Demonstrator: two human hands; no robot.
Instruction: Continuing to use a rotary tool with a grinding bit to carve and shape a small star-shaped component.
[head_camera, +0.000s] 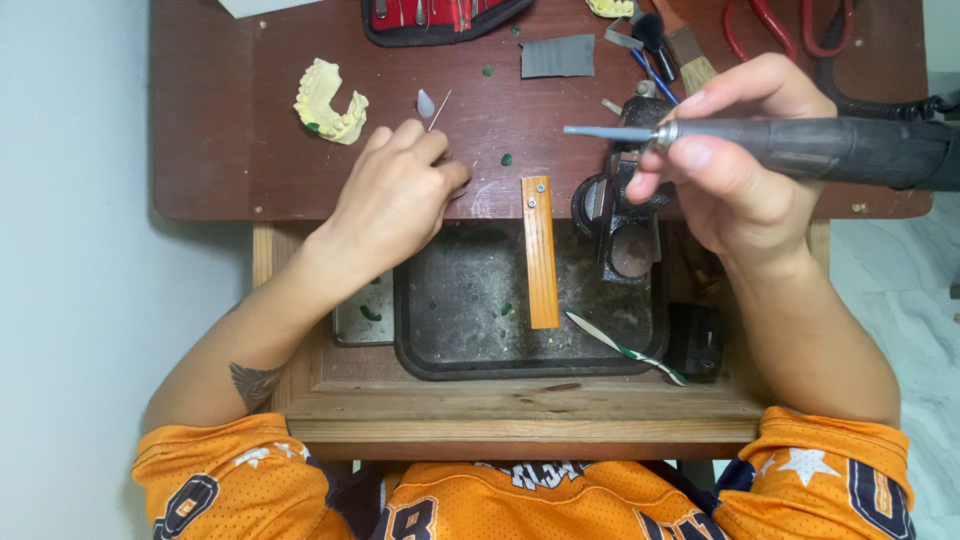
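My right hand grips a grey rotary handpiece held level, its thin tip pointing left over the bench edge. My left hand rests on the dark wooden benchtop, fingers pinched around a thin metal pin that sticks up past the knuckles. A small pale tooth-shaped piece lies just beyond the fingers. A yellow dental cast sits further left.
An orange wooden peg juts from the bench edge over a black tray. A green-handled blade, a black clamp device, brushes, red pliers, a grey sandpaper piece and a tool pouch surround the hands.
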